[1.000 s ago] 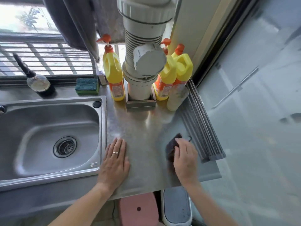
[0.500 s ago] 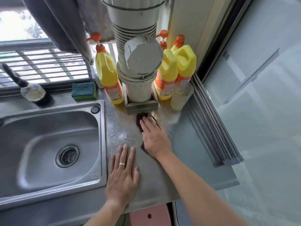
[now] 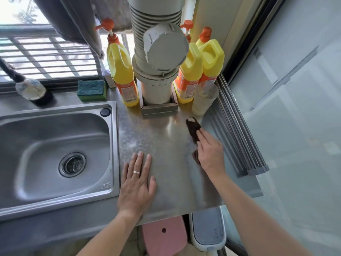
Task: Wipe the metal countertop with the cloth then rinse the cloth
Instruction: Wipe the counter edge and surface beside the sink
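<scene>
On the countertop [image 3: 162, 137], three yellow bottles [image 3: 122, 71], one cloth [image 3: 192, 129].

No legible text: sink [image 3: 103, 183] stamp and bottle [image 3: 129, 93] labels blurred.

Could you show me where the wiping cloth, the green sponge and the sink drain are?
dark brown cloth [image 3: 192, 129]: head view, on the bare part ahead of the right hand's fingertips.
green sponge [image 3: 91, 89]: head view, middle of its teal scouring top.
sink drain [image 3: 72, 164]: head view, centre of the metal strainer.
</scene>
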{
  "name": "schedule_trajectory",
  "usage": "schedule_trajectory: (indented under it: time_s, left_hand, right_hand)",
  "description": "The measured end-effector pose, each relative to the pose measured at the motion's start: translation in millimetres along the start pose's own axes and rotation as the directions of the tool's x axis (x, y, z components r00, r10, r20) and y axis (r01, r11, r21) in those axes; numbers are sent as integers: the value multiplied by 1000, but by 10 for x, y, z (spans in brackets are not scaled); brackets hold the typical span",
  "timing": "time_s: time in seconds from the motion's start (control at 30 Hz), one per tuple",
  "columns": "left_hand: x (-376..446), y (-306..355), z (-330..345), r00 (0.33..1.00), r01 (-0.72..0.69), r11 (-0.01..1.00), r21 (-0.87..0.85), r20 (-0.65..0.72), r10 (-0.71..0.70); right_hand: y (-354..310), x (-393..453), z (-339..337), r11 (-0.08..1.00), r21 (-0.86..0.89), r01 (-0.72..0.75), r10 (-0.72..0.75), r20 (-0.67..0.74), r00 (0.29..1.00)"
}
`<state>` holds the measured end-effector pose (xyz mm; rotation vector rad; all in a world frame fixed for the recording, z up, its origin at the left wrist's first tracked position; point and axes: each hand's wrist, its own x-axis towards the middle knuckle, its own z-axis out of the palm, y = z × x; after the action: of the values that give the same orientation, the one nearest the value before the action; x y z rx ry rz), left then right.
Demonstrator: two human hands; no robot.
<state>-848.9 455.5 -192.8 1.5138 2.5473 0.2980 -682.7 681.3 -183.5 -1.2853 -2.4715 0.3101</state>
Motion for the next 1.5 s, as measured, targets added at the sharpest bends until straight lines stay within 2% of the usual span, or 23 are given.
schedule_trajectory:
  time_s: [0.17, 0.23, 0.3, 0.4, 0.53, 0.63, 0.7, 0.77, 0.83, 0.87, 0.9, 0.97, 1.03, 1.07, 1.2, 1.27, 1.37, 1.5]
  left_hand:
    - [-2, 20, -28, 1000, 6, 1000, -29, 0, -6]
    - [-6, 29, -42, 1000, 12, 999, -52, 1, -12]
    - [-14, 38, -62, 1000, 15, 997, -78, -2, -15]
    - [-14, 44, -81, 999, 6, 993, -121, -31, -10]
    - [-81, -30, -80, 997, -17, 964, -267, -83, -6]
    - [-173, -136, -110, 994, -104, 958, -268, -66, 90]
    - [-212, -198, -139, 986, -168, 957, -236, -40, 163]
    - [-228, -228, -162, 979, -202, 960, -195, -31, 200]
    - [-247, -206, -166, 976, -218, 963, -157, -39, 214]
    - [-259, -188, -165, 977, -215, 965, -147, -44, 211]
    - [-272, -173, -160, 978, -208, 967, -144, -46, 204]
    - [-292, -156, -138, 979, -203, 970, -133, -43, 198]
    - [-297, -166, -111, 979, -204, 972, -115, -40, 201]
    - [-291, -172, -104, 979, -203, 973, -113, -38, 200]
    - [-267, -155, -117, 981, -193, 974, -121, -33, 190]
    - [-266, -149, -123, 982, -188, 976, -108, -27, 186]
    - [-256, -152, -131, 982, -187, 977, -102, -24, 185]
    - [-257, -140, -150, 983, -181, 975, -129, -29, 179]
  right_hand:
    - [107, -453, -169, 956, 15, -293, 293, -103, 950]
    - [-102, -547, -134, 945, 36, -326, 327, -106, 939]
    - [-410, -698, -29, 975, 62, -215, 219, -71, 973]
    - [-848, -930, 122, 988, 154, 30, -32, 16, 999]
    - [-927, -1141, 20, 952, 255, 169, -210, 141, 968]
    - [-731, -1362, -221, 914, 292, 281, -343, 191, 920]
    - [-609, -1402, -410, 887, 427, 175, -250, 126, 960]
    - [-448, -1284, -549, 904, 426, 22, -31, 14, 999]
    - [-233, -1060, -603, 980, 140, -143, 162, -130, 978]
    - [-139, -958, -601, 973, 32, -227, 229, -172, 958]
    - [-71, -887, -587, 968, -16, -252, 245, -165, 955]
    - [70, -841, -466, 993, -71, -90, 88, -22, 996]
    - [180, -847, -306, 990, -92, 107, -98, 105, 990]
    - [218, -810, -254, 991, -75, 111, -103, 103, 989]
    - [85, -443, -91, 984, -28, -174, 174, -20, 985]
    - [-123, -255, -15, 969, -23, -246, 245, -34, 969]
    - [-559, -205, 112, 987, 3, -158, 158, -7, 987]
    - [-1136, -577, 200, 991, 137, -6, -2, 62, 998]
